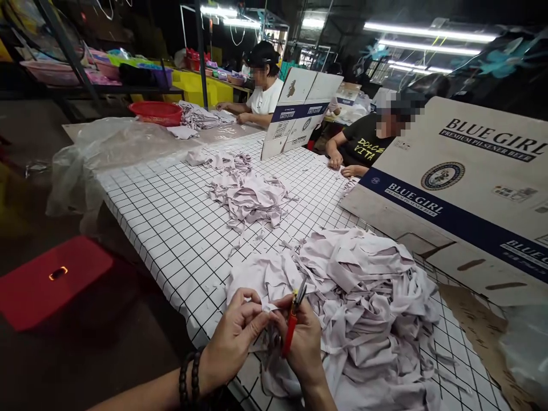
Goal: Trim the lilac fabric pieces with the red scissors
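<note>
My left hand, with dark beads on its wrist, pinches the edge of a pale pinkish-grey fabric piece. Opposite it, the fingertips of my right hand are at the same edge. Red-handled thread snips rest in my right hand, their dark blades pointing up and away from the cloth edge. Just beyond and to the right, a large heap of similar fabric pieces with thin straps is spread over the table. Part of the held piece is hidden behind my fingers.
The table has a white grid-patterned cover. A smaller fabric pile lies farther back. Printed cardboard panels stand along the right side, with two people working beyond. A red stool is at the lower left.
</note>
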Available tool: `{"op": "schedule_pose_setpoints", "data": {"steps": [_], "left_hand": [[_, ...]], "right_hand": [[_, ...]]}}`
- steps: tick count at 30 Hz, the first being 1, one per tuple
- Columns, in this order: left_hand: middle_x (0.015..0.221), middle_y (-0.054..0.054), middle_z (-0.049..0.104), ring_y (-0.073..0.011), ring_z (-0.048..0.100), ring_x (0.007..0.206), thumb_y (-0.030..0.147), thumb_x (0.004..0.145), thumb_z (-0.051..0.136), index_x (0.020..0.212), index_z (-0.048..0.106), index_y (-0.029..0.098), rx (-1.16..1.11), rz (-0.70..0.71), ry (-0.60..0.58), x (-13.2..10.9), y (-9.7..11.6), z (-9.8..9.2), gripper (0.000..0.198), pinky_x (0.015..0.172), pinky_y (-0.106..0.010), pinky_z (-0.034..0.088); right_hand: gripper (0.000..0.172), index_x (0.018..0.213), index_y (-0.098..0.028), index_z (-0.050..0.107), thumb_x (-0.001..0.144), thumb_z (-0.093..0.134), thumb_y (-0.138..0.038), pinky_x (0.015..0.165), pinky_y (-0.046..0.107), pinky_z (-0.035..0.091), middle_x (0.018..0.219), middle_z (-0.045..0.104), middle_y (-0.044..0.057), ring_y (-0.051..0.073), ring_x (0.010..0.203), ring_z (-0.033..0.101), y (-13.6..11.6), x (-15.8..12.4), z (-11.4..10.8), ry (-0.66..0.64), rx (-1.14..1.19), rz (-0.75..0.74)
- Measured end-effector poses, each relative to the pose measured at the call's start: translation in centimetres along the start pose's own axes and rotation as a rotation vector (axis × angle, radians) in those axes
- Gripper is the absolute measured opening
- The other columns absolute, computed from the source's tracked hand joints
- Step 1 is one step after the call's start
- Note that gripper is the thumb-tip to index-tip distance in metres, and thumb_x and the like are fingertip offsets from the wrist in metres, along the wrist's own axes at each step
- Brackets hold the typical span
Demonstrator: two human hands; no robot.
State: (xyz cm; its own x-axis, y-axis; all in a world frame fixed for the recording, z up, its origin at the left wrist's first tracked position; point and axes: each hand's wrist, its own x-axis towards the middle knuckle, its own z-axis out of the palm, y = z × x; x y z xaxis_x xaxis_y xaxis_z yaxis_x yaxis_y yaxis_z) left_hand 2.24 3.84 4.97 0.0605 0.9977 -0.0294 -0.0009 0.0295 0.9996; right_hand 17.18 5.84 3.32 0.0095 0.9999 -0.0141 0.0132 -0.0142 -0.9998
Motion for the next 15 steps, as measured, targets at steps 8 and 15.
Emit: {"op": "schedule_pose_setpoints", "data": {"steps": [8, 15], "left_hand": [[0.077, -0.006, 0.061, -0.0109, 0.05, 0.055, 0.043, 0.095, 0.05, 0.091, 0.07, 0.014, -0.11, 0.045, -0.23, 0.5, -0.8, -0.4, 0.036, 0.057, -0.024, 0.045], [0.075, -0.005, 0.058, -0.0141, 0.055, 0.068, 0.037, 0.097, 0.045, 0.087, 0.068, 0.013, 0.07, 0.176, -0.262, 1.2, -0.5, -0.8, 0.035, 0.062, -0.024, 0.044]], "right_hand": [[0.027, 0.078, -0.02, 0.056, 0.074, 0.075, -0.039, 0.06, 0.025, 0.047, 0.073, 0.062, -0.001, 0.015, 0.063, 0.057, -0.4, -0.7, -0.3, -0.056, -0.065, 0.084], [0.026, 0.082, -0.021, 0.056, 0.074, 0.071, -0.041, 0.064, 0.029, 0.046, 0.076, 0.063, 0.001, 0.02, 0.069, 0.058, -2.8, -2.7, -4.7, -0.168, -0.672, 0.03]]}}
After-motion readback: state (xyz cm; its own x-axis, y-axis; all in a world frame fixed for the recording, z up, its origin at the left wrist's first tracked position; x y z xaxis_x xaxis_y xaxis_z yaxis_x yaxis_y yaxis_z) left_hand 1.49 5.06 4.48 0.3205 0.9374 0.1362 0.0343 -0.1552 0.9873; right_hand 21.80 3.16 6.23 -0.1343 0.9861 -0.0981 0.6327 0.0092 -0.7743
